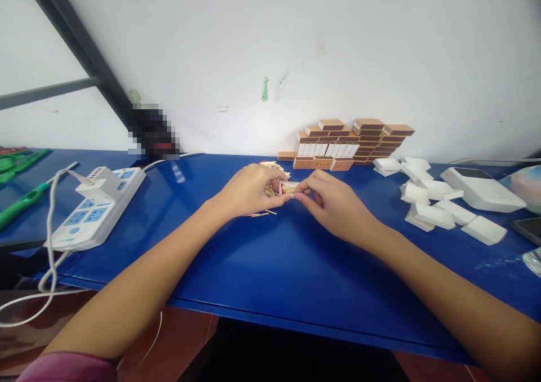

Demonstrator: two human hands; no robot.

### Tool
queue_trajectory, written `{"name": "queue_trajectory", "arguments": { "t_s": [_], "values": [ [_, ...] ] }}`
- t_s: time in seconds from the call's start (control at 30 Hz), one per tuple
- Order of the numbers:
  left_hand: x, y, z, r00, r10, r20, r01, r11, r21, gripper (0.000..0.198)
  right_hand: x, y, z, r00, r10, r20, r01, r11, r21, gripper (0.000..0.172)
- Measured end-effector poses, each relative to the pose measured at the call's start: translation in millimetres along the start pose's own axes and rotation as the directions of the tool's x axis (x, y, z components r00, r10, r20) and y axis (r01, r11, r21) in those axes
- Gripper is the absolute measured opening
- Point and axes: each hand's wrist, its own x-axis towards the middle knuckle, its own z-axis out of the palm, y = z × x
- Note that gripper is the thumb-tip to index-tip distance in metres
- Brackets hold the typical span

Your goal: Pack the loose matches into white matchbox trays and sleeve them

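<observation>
A small white matchbox tray (288, 189) with red-tipped matches in it is held between my hands, just above the blue table (270, 269). My left hand (253, 189) is closed around its left end, thumb at the near side. The fingertips of my right hand (327, 199) pinch its right end; whether they also touch the matches inside I cannot tell. A heap of loose matches (276, 170) lies behind and under my left hand, partly hidden by it. A few stray matches (264, 213) rest on the table in front of that hand.
Stacked brown matchboxes (367, 140) stand against the wall, with white trays upright among them. Several white trays (433, 193) lie scattered at right, near a white device (482, 189). A power strip (99, 210) with a white cable and a green tool (23, 206) are at left.
</observation>
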Motion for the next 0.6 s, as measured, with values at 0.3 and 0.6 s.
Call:
{"name": "queue_trajectory", "arguments": {
  "t_s": [0.3,0.6],
  "values": [
    [2.3,-10.8,-9.4,0.997,-0.034,-0.062,0.044,0.985,0.165,0.028,-3.6,-24.4,15.5,0.999,-0.011,0.032,0.01,0.999,0.03,0.005],
    [2.3,-14.2,-14.8,0.994,-0.061,-0.092,0.082,0.965,0.25,0.028,10.1,-24.0,38.3,0.978,0.116,0.172,-0.12,0.993,0.01,0.01]
  ]
}}
